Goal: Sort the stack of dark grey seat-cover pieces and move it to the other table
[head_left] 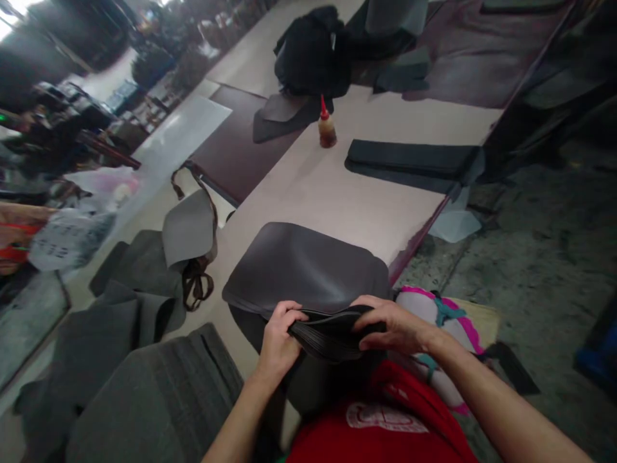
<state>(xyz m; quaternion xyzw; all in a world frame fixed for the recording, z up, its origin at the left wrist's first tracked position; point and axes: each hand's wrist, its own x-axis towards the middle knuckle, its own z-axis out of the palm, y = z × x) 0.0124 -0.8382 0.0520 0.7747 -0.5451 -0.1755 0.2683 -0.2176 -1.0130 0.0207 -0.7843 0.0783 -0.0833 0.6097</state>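
Observation:
Both of my hands grip the near edge of a dark layered piece with black strips (322,337), close to my body at the table's edge. My left hand (282,334) has its fingers curled over the left end. At the right end, my right hand (388,325) pinches the layers between thumb and fingers, with a gap between the layers. Just beyond my hands a smooth dark grey leather-like panel (308,267) lies on the table. Whether the held piece is joined to that panel cannot be made out.
A red-tipped glue bottle (327,128) stands mid-table. A folded dark strip (409,157) lies to its right, a black bundle (311,54) behind it. Stacked grey sheets (159,399) and loose cut pieces (130,263) lie at the left. A patterned cushion (434,315) is at the right.

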